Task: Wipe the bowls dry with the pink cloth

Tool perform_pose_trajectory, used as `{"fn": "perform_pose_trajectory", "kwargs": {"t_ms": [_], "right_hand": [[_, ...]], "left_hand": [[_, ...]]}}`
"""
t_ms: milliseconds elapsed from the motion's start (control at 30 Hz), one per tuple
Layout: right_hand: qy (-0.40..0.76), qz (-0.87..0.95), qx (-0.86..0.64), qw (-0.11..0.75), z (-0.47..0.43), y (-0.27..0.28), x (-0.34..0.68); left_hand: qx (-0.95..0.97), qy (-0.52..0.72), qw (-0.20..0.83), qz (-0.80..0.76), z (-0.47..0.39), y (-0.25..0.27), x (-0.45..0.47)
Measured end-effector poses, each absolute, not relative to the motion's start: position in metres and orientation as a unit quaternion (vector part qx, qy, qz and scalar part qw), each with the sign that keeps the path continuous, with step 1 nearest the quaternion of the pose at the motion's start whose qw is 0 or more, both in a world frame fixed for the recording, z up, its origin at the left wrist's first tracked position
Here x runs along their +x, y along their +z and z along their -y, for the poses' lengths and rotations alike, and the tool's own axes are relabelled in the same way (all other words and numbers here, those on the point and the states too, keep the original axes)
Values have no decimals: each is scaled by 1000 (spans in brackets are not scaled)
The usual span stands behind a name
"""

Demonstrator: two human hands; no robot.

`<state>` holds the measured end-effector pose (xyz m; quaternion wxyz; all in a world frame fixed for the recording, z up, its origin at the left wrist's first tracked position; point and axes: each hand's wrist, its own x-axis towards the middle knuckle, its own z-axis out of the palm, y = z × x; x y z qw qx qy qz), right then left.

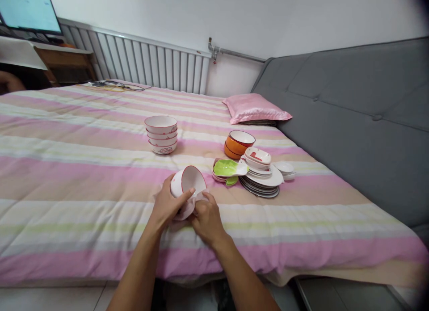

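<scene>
A white bowl (177, 185) with a red rim is tilted on its side in my left hand (169, 203), its mouth facing right. The left thumb lies over the rim. My right hand (208, 217) is closed on a thin pale cloth or tissue (185, 211), pressed against the bowl's lower rim. The cloth also spreads beneath the bowl. Beyond my hands stands a stack of white bowls (162, 136) with red rims and printed patterns.
To the right are orange bowls (236, 146), a green leaf-shaped dish (226, 168), stacked plates (259, 188), small rectangular dishes (258, 155) and small white dishes (285, 169). A pink pillow (256, 107) lies by the grey headboard (338, 96). Cables (117, 85) lie on the bed's far side; a person's arm (11, 81) shows far left.
</scene>
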<state>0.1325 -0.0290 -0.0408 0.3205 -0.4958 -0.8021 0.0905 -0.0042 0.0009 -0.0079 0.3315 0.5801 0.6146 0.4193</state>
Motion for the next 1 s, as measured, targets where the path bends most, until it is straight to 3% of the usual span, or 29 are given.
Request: {"fn": "perform_pose_trajectory", "kwargs": {"t_ms": [300,1000], "right_hand": [[105,777,-492,378,27,-44,128],[77,796,-537,270,28,-38,131]], "left_hand": [[594,435,336,-587,-5,-16,-4],[560,429,349,-618,-4,-14,-6]]}}
